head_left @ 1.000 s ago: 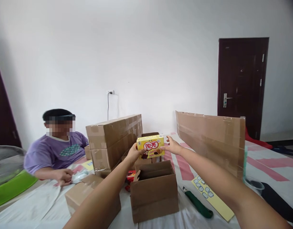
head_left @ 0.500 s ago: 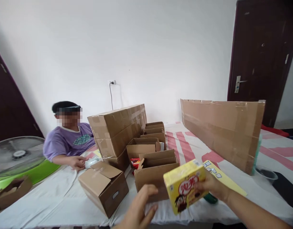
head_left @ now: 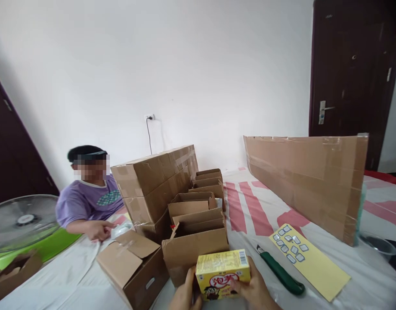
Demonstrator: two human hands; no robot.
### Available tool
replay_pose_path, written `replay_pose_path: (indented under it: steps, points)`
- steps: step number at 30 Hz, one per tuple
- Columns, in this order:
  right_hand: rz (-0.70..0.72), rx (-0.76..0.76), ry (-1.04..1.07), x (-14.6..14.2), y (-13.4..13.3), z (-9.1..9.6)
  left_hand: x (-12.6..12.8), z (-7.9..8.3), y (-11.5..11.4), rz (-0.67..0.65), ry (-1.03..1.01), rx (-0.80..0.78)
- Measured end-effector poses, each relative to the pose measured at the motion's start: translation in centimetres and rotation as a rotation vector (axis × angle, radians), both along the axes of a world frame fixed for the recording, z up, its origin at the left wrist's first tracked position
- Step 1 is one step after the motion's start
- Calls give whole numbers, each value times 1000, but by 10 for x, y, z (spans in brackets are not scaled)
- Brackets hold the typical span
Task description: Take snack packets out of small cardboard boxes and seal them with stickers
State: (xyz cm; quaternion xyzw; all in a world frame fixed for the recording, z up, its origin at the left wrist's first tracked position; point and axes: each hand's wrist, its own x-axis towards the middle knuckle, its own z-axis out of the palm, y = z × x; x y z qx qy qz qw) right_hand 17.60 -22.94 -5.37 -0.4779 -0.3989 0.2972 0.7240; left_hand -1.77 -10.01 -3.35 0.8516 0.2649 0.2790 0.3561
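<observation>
Both my hands hold a yellow snack box (head_left: 222, 274) with red lettering close in front of me at the bottom of the view. My left hand (head_left: 185, 295) grips its left side and my right hand (head_left: 254, 290) wraps its right side, fingers closed on it. Just behind the yellow box stands an open cardboard box (head_left: 194, 249), first in a row of open cartons (head_left: 201, 202) that runs away from me.
A green-handled knife (head_left: 280, 273) and a yellow sticker sheet (head_left: 309, 260) lie to the right. A long taped cardboard panel (head_left: 307, 176) stands at right. Stacked sealed cartons (head_left: 153, 181), a tipped open box (head_left: 133, 267), a fan (head_left: 20, 219) and a seated person (head_left: 88, 198) are at left.
The yellow box came from arm's length above the cartons down towards me. My left hand let go for a moment and now grips it again. The view dropped closer to the table.
</observation>
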Motion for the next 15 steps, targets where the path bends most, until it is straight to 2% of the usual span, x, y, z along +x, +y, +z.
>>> replay_pose_path:
  steps: [3,6,10,15]
  points:
    - [-111,-80,-60,1,1,-15,10,3,6,-37,-21,-51]
    - [-159,-127,-94,1,2,-19,20,14,17,-49,-45,-98]
    - [-131,-128,-43,-2,3,-19,32,20,46,22,-98,-183]
    - [-89,-169,11,-2,3,-22,51,13,83,137,-161,-195]
